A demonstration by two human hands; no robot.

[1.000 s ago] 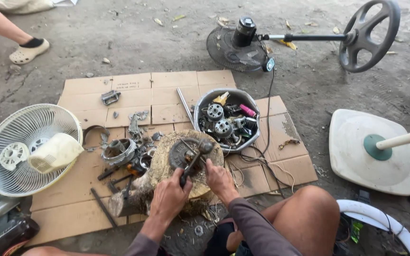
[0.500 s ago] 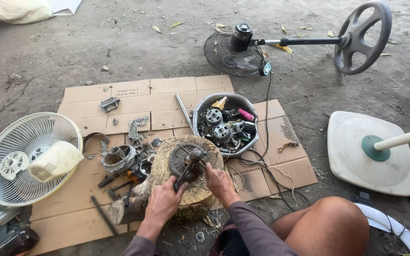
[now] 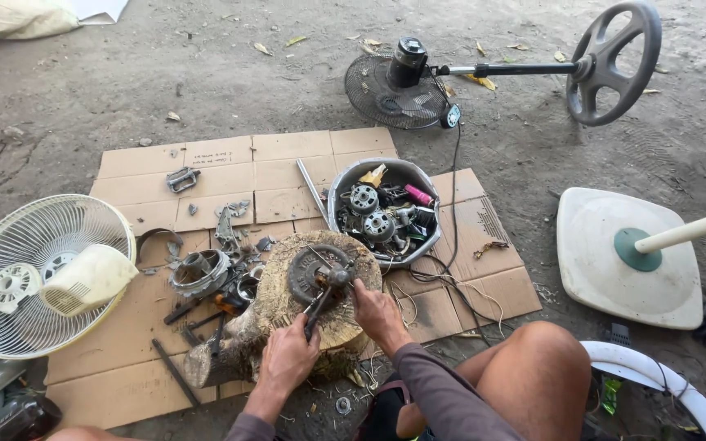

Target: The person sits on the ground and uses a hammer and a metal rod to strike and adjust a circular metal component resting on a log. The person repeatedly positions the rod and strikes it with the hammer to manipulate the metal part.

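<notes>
A round dark metal motor part (image 3: 314, 273) lies on top of a wooden stump (image 3: 288, 306). My left hand (image 3: 288, 359) grips the handle of a dark tool (image 3: 320, 298) whose head rests on that part. Pressed against the near right side of the motor part, my right hand (image 3: 376, 312) steadies it. Both forearms reach in from the bottom edge, the right one in a grey sleeve.
Flattened cardboard (image 3: 222, 163) covers the ground. A grey bowl (image 3: 345, 188) of motor parts stands behind the stump. A white fan grille (image 3: 34, 278) lies left, a white fan base (image 3: 623, 261) right, a dark fan (image 3: 402, 90) with its pole far back. Loose metal parts (image 3: 202, 273) and wires surround the stump.
The view has shifted slightly. My hands stay at the stump, the left hand's tool now angled onto the motor part. A person's foot at the far left has left the view.
</notes>
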